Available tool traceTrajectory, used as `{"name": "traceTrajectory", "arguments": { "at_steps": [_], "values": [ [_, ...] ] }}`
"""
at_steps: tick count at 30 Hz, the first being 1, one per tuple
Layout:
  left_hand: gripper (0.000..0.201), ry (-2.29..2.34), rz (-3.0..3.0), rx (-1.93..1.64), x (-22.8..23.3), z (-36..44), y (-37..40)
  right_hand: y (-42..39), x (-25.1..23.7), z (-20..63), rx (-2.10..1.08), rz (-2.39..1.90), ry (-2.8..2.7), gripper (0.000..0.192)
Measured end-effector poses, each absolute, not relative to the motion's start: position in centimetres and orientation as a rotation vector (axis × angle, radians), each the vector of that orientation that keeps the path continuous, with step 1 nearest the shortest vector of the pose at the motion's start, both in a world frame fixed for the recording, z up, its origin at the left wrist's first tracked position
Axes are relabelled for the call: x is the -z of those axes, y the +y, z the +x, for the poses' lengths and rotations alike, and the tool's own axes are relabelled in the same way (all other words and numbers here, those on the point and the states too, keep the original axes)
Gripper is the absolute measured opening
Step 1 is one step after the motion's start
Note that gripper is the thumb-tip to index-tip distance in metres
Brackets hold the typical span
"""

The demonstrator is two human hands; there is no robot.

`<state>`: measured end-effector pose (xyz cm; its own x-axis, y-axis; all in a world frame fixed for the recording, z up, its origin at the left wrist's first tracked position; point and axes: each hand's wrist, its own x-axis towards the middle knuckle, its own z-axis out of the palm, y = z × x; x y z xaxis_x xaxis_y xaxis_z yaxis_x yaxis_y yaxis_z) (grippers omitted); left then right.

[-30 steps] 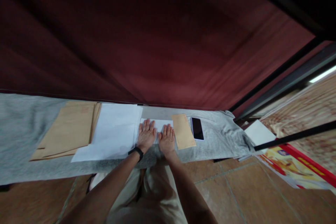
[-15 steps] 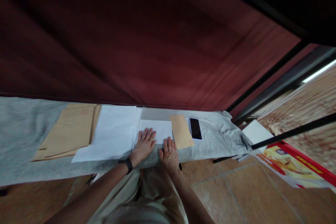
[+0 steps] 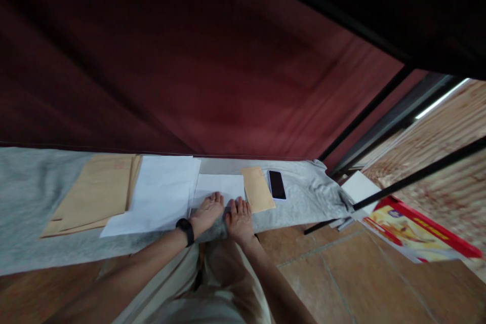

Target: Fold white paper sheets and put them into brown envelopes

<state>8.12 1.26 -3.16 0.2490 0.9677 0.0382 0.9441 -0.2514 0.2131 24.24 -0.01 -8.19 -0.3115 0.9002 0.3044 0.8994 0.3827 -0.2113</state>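
A folded white sheet (image 3: 220,185) lies on the grey cloth (image 3: 296,197) in front of me. My left hand (image 3: 206,212), with a black band at the wrist, rests on the sheet's near edge, fingers bent over it. Beside it, my right hand (image 3: 238,218) lies flat at the same edge, fingers together and pointing away from me. Whether either hand grips the paper I cannot tell. A small brown envelope (image 3: 257,189) lies just right of the sheet.
A stack of white paper (image 3: 159,190) and a pile of large brown envelopes (image 3: 94,192) lie to the left. A dark phone (image 3: 277,185) sits right of the small envelope. Dark red curtain (image 3: 190,86) hangs behind. Tiled floor and a colourful poster (image 3: 413,233) are at right.
Both hands have slid back from the middle of the white sheet to its near edge, uncovering most of it. The left fingers have curled.
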Motion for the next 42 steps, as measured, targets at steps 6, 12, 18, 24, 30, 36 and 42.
{"name": "traceTrajectory", "arguments": {
  "at_steps": [6, 12, 18, 24, 30, 36, 42],
  "values": [
    [0.036, 1.781, 2.426, -0.248, 1.8, 8.3, 1.6, 0.1, 5.8, 23.8, -0.106, -1.579, -2.313, 0.054],
    [0.048, 1.599, 2.687, -0.388, -3.2, 7.7, 0.3, 1.0, 1.4, 23.3, -0.503, -1.496, -2.079, 0.044],
    [0.062, 1.988, 2.253, -1.112, -5.6, 5.8, -1.1, 2.7, -1.5, 24.4, -1.012, -1.333, -1.397, 0.036],
    [0.061, 1.472, 0.858, -1.147, -0.6, 5.9, -1.2, 0.3, 0.7, 23.4, -1.498, -1.030, -0.743, 0.037],
    [0.055, 1.437, 0.781, -1.277, 1.6, 4.2, -0.3, -2.0, 2.5, 23.0, -1.660, -1.012, -0.594, 0.027],
    [0.086, 1.529, 1.097, -1.074, 1.0, 0.4, 2.4, -2.3, 3.4, 25.7, -1.618, -1.085, -0.549, 0.019],
    [0.081, 1.894, 1.468, -0.817, 1.6, 0.7, 3.9, -3.6, 4.4, 26.8, -1.697, -1.194, -0.631, 0.027]
  ]
}}
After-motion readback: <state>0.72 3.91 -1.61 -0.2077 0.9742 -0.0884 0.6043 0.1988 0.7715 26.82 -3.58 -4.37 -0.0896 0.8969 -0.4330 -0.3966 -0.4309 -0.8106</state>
